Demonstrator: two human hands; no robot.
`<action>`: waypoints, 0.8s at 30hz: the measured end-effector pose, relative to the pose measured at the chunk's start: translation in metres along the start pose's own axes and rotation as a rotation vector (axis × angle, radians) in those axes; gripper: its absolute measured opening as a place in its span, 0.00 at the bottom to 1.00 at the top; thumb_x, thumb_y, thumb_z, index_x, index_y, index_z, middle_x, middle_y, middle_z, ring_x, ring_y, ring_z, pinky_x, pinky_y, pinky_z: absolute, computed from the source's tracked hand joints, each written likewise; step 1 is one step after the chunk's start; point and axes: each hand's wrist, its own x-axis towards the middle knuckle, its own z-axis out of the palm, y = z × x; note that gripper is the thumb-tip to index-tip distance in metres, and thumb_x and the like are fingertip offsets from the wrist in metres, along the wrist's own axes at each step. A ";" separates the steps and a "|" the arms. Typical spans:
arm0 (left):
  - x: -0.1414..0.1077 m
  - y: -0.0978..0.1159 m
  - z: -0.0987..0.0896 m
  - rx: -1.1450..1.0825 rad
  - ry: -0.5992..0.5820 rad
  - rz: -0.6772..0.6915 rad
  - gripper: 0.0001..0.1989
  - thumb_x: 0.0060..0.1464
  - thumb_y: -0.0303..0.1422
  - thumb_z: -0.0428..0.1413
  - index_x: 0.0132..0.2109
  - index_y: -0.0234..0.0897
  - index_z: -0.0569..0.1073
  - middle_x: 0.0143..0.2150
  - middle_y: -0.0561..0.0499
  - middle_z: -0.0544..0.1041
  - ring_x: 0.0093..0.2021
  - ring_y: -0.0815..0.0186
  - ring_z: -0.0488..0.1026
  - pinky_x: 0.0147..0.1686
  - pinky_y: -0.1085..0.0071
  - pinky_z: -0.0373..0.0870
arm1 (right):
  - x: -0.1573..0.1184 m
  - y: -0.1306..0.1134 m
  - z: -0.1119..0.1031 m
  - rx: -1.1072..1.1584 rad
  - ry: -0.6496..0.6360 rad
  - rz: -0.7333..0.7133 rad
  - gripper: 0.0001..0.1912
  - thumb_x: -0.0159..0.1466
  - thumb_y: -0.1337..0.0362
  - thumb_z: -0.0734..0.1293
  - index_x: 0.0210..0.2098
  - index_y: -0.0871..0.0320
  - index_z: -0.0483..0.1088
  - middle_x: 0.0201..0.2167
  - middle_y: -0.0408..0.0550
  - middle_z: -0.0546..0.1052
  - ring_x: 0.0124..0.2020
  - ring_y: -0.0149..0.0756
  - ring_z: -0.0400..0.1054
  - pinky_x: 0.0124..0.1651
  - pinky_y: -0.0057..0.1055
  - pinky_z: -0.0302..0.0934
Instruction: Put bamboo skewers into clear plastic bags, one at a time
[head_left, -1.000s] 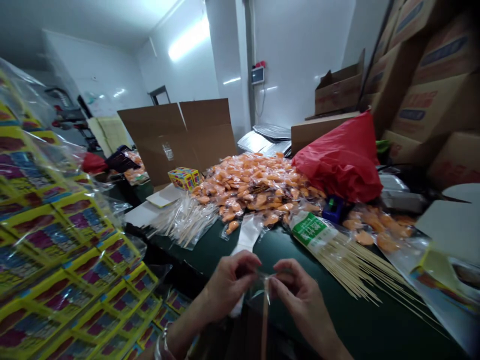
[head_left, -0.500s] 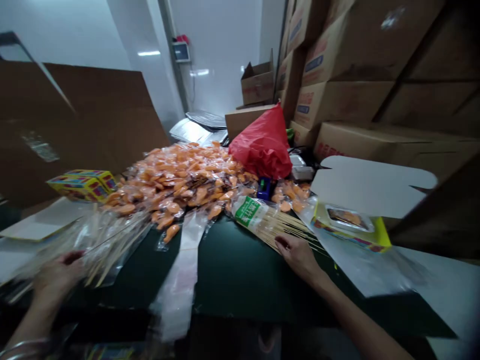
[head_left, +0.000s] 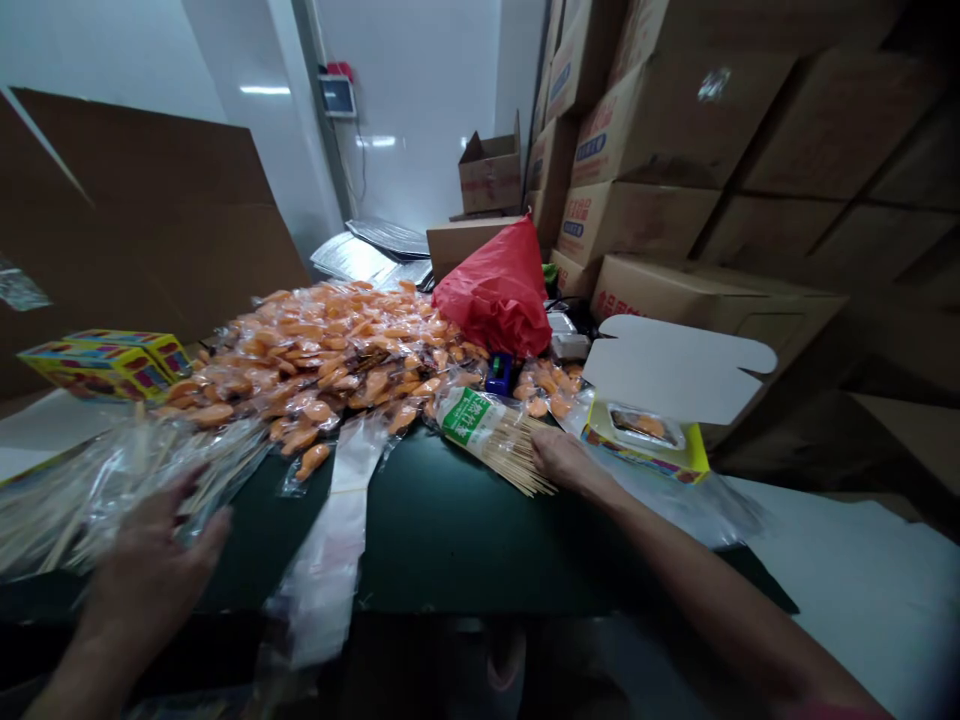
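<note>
At the lower left my left hand [head_left: 154, 560] is open, its fingers apart, beside a spread of bagged wooden sticks [head_left: 97, 490]. My right hand [head_left: 561, 458] is at the right side of a bundle of thin bamboo skewers [head_left: 510, 450] in a clear bag with a green label; its fingers are closed at the skewers, and their tips are partly hidden. A large heap of orange pieces in clear wrappers [head_left: 322, 350] lies beyond the hands. A strip of clear plastic bags [head_left: 341, 530] runs toward the table's front edge between my hands.
A red bag [head_left: 499, 290] and a blue object [head_left: 499, 373] stand behind the skewers. An open yellow box [head_left: 686, 458] with a clear tray is at the right. Yellow printed boxes [head_left: 105, 365] sit at the left. Cardboard cartons [head_left: 675, 130] are stacked at the right.
My left hand has opened and moved right and nearer; the thin stick it held is gone from it. My right hand has shifted up and the skewers are bunched closer together. The view has turned slightly right.
</note>
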 end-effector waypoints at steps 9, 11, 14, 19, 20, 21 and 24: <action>-0.058 0.105 0.041 -0.385 -0.282 0.435 0.21 0.57 0.40 0.48 0.56 0.41 0.62 0.55 0.43 0.69 0.42 0.59 0.74 0.43 0.62 0.71 | -0.034 0.047 -0.006 -0.019 -0.103 0.051 0.11 0.58 0.74 0.61 0.32 0.61 0.75 0.31 0.52 0.78 0.36 0.40 0.70 0.36 0.27 0.55; -0.063 0.114 0.046 -0.412 -0.321 0.468 0.20 0.58 0.39 0.48 0.57 0.41 0.62 0.56 0.43 0.69 0.47 0.57 0.72 0.45 0.61 0.71 | -0.037 0.047 -0.003 -0.027 -0.107 0.065 0.13 0.59 0.75 0.59 0.33 0.62 0.75 0.35 0.55 0.78 0.38 0.41 0.70 0.37 0.28 0.56; -0.070 0.124 0.052 -0.444 -0.347 0.520 0.20 0.57 0.37 0.48 0.57 0.41 0.62 0.56 0.43 0.69 0.53 0.56 0.70 0.49 0.60 0.70 | -0.035 0.044 0.002 -0.029 -0.129 0.072 0.15 0.61 0.75 0.57 0.35 0.63 0.75 0.36 0.56 0.77 0.39 0.41 0.70 0.38 0.29 0.57; -0.083 0.132 0.055 -0.491 -0.415 0.510 0.20 0.56 0.35 0.49 0.56 0.42 0.64 0.55 0.44 0.71 0.51 0.57 0.71 0.49 0.60 0.71 | -0.031 0.044 0.003 -0.039 -0.169 0.065 0.09 0.65 0.68 0.61 0.41 0.63 0.71 0.41 0.52 0.75 0.42 0.38 0.68 0.44 0.35 0.61; -0.086 0.134 0.055 -0.506 -0.434 0.499 0.20 0.55 0.35 0.49 0.56 0.42 0.65 0.54 0.45 0.72 0.50 0.57 0.72 0.48 0.61 0.71 | -0.032 0.046 0.002 -0.039 -0.179 0.067 0.09 0.65 0.65 0.62 0.41 0.63 0.71 0.41 0.51 0.74 0.42 0.37 0.69 0.44 0.36 0.62; -0.089 0.136 0.054 -0.524 -0.453 0.487 0.20 0.55 0.35 0.49 0.55 0.42 0.66 0.53 0.45 0.73 0.50 0.57 0.73 0.47 0.61 0.72 | -0.033 0.048 0.001 -0.036 -0.190 0.069 0.09 0.65 0.63 0.62 0.40 0.63 0.70 0.39 0.49 0.74 0.40 0.36 0.69 0.44 0.37 0.62; -0.097 0.145 0.052 -0.595 -0.545 0.445 0.20 0.54 0.34 0.50 0.54 0.41 0.68 0.50 0.45 0.75 0.47 0.58 0.74 0.46 0.62 0.72 | -0.043 0.056 -0.004 -0.006 -0.212 0.077 0.06 0.63 0.66 0.63 0.34 0.62 0.72 0.33 0.47 0.75 0.35 0.34 0.69 0.39 0.32 0.62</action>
